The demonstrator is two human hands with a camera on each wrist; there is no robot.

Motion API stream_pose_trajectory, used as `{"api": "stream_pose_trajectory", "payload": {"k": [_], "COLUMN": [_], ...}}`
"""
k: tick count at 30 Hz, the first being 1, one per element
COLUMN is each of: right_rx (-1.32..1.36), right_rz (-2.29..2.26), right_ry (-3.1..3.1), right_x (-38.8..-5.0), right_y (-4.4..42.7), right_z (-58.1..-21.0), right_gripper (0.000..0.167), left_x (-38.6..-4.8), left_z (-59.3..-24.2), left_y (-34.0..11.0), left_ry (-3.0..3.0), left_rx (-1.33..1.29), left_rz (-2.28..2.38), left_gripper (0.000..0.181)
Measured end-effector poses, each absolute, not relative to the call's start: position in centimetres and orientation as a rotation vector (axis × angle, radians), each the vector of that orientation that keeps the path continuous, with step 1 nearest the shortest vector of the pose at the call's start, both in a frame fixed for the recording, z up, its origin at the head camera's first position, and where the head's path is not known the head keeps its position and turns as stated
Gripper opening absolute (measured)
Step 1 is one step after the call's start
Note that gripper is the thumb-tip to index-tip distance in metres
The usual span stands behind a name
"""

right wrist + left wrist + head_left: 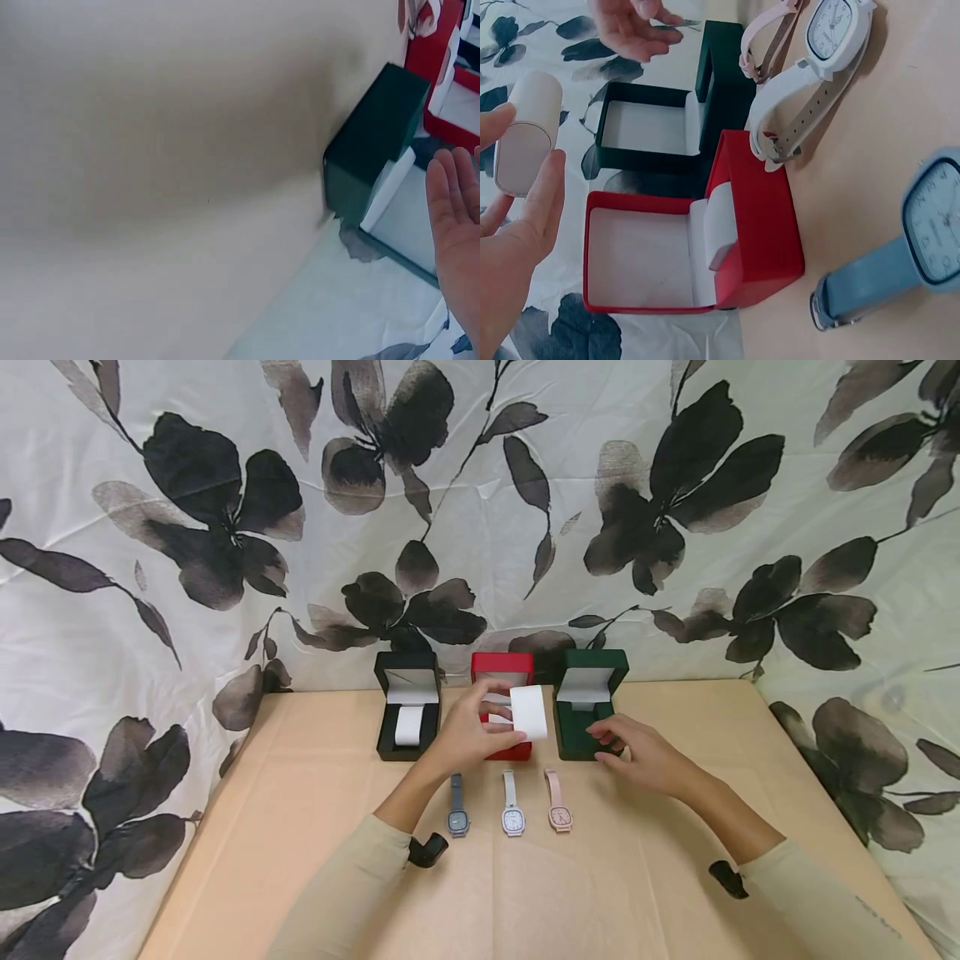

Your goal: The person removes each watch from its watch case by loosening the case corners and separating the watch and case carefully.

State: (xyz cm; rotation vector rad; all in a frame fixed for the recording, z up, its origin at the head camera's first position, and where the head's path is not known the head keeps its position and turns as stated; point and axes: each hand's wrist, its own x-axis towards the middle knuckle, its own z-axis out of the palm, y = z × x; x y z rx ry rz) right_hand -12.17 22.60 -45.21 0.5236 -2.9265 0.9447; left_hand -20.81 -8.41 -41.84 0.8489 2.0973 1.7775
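Observation:
Between the thumb and fingers of my left hand [468,731] is a white watch cushion [529,713], held up in front of the open red watch box [502,659]. In the left wrist view, another white cushion [721,225] sits inside that red box. My right hand [637,753] is at the front right of the open green watch box [573,745], fingers loosely bent and holding nothing. The right wrist view shows its fingers fairly straight. Whether they touch the green box I cannot tell. Dark green interior shows in the box's base.
An open black watch box [386,745] with a white cushion [408,725] stands left of the red one. In front lie a blue watch [458,821], a white watch [513,821] and a pink watch [559,817]. A floral cloth [480,568] hangs behind the table [510,902].

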Motion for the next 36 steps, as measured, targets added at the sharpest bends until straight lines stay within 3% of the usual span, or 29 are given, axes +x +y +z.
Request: {"api": "stream_pose_trajectory", "payload": {"k": [19,36], "right_rx": [0.183,0.098], "right_rz": [1.024,1.069], "right_ry": [-2.938,-2.945], "right_x": [-14.4,-15.5], "right_y": [26.9,26.7], "right_z": [-46.7,-49.6], "right_gripper": [0.045,0.048], "left_x": [-21.3,-22.2], "left_z": [-42.8,-43.6], "left_y": [-3.8,-0.7], "left_ry": [2.123,2.194], "left_rx": [0.875,0.878], "left_rz": [1.622,1.496], "left_gripper": [0.068,0.068]}}
